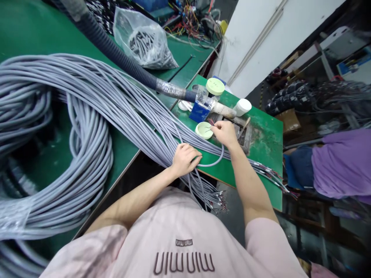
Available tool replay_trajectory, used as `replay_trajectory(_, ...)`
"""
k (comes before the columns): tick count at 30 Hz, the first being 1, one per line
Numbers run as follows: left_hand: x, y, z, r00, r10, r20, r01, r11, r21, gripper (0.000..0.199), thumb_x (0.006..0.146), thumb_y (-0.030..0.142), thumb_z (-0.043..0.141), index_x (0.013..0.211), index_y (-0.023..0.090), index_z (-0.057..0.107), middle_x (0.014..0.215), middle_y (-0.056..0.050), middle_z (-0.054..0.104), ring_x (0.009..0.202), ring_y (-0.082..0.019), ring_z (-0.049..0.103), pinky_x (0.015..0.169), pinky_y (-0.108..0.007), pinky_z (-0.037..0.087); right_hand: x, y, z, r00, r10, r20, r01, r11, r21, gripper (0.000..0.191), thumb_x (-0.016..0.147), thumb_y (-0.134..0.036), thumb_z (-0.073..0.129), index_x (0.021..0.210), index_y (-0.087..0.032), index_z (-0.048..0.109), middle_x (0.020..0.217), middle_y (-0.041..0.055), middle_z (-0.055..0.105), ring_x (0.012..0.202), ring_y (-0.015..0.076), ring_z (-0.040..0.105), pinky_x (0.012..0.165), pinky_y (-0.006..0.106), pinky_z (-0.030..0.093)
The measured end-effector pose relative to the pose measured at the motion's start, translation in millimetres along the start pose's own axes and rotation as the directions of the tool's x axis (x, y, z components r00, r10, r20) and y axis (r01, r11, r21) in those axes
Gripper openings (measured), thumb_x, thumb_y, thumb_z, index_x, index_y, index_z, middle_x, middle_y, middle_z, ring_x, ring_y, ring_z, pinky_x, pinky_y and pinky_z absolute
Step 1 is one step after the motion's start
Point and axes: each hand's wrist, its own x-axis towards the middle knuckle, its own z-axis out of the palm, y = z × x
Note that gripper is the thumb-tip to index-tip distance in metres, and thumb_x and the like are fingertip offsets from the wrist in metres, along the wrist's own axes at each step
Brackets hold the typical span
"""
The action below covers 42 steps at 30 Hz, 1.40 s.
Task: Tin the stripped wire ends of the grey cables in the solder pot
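Observation:
My right hand point(224, 133) pinches the end of a grey cable point(216, 163), which loops below it. Thin stripped wires point(209, 127) stick out from its fingertips over a small pale-green dish point(203, 131). My left hand point(186, 158) is closed around part of the grey cable bundle point(145, 131), close to the table's front edge. Loose cable ends with coloured wires point(218, 200) hang below the left hand, near my body. Other stripped cable ends point(269, 173) lie on the green table to the right.
A ribbed hose point(139, 73) crosses above the bundle. A blue box point(199, 111), a green lid point(215, 86), a white jar point(242, 107) and a soiled metal tray point(246, 139) stand beyond my hands. Behind lies a plastic bag point(143, 42). A person in purple point(342, 162) is at the right.

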Motion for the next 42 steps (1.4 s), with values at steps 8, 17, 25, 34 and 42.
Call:
replay_trajectory(8,-1.5,-0.9,-1.3,0.993,-0.087,0.078,0.093,0.993,-0.078,0.012,0.087,0.028,0.054,0.086,0.024,0.065,0.082,-0.001,0.073,0.082,-0.017,0.062,0.094,-0.041,0.035,23.5,-2.2,13.0,0.975,0.095,0.202,-0.029,0.952,-0.303,0.023,0.073,-0.025,0.052,0.074,-0.017,0.073,0.078,0.0082,0.073,0.077,0.0216,0.064,0.066,0.027,0.041)
replay_trajectory(17,-3.1,-1.6,-1.4,0.984,-0.149,0.101,0.164,0.973,-0.164,0.012,0.085,0.029,0.056,0.085,0.025,0.066,0.083,-0.002,0.073,0.083,-0.018,0.062,0.098,-0.043,0.033,27.1,-1.9,17.1,0.964,0.120,0.238,-0.031,0.937,-0.348,0.024,0.071,-0.025,0.051,0.077,-0.017,0.073,0.085,0.0113,0.073,0.084,0.0256,0.066,0.068,0.029,0.042)
replay_trajectory(25,-4.8,-1.1,-0.8,0.994,-0.105,-0.037,0.103,0.993,-0.062,0.014,0.083,0.028,0.058,0.095,0.024,0.066,0.095,-0.004,0.073,0.095,-0.020,0.063,0.100,-0.044,0.037,19.5,15.0,-23.1,0.988,0.120,0.098,-0.087,0.953,-0.289,0.023,0.072,-0.026,0.053,0.070,-0.014,0.072,0.067,0.0054,0.068,0.067,0.0183,0.059,0.059,0.026,0.035)
replay_trajectory(34,-5.1,-1.2,1.8,0.996,-0.084,-0.012,0.084,0.996,-0.013,0.029,0.084,0.027,0.058,0.112,0.024,0.063,0.112,-0.007,0.070,0.114,-0.024,0.060,0.109,-0.049,0.031,19.3,82.3,-42.2,0.941,0.335,-0.049,-0.331,0.877,-0.348,0.023,0.071,-0.024,0.054,0.074,-0.012,0.074,0.073,0.0093,0.071,0.074,0.0213,0.063,0.065,0.028,0.041)
replay_trajectory(42,-0.1,0.7,1.6,0.997,-0.053,0.057,0.053,0.998,0.016,0.031,0.086,0.026,0.055,0.117,0.023,0.061,0.114,-0.006,0.071,0.114,-0.024,0.061,0.110,-0.050,0.028,33.7,98.1,-33.4,0.909,0.417,-0.024,-0.396,0.842,-0.367,0.024,0.072,-0.026,0.056,0.081,-0.014,0.075,0.087,0.0133,0.074,0.086,0.0248,0.066,0.073,0.029,0.047)
